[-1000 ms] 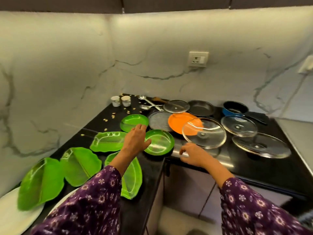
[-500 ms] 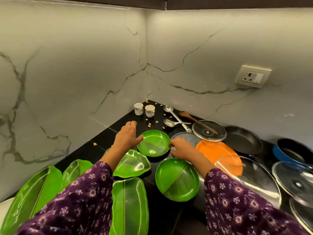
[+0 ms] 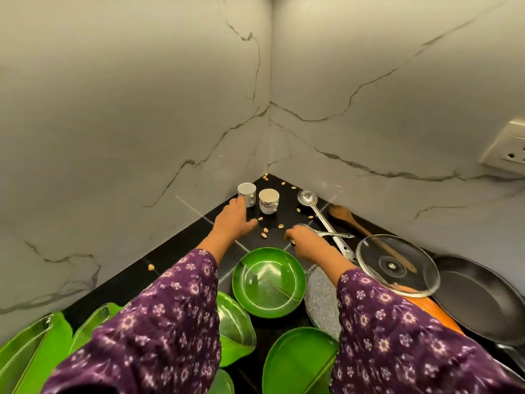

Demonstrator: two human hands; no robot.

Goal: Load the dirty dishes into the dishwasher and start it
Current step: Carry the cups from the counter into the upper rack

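Your left hand point(image 3: 233, 223) is spread open, its fingertips at the left cup point(image 3: 246, 193) in the worktop point(image 3: 170, 257) corner, where the two walls meet. Your right hand point(image 3: 305, 241) curls over the small ladle point(image 3: 335, 234); whether it grips cannot be told. The round green plate point(image 3: 268, 282) lies between your forearms, with bare worktop to its left.

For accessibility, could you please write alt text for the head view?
A person's left hand reaches a white ceramic cup on a black countertop while the right hand covers a steel spoon. Nearby lie round green plastic plates, a glass lid and a dark frying pan.
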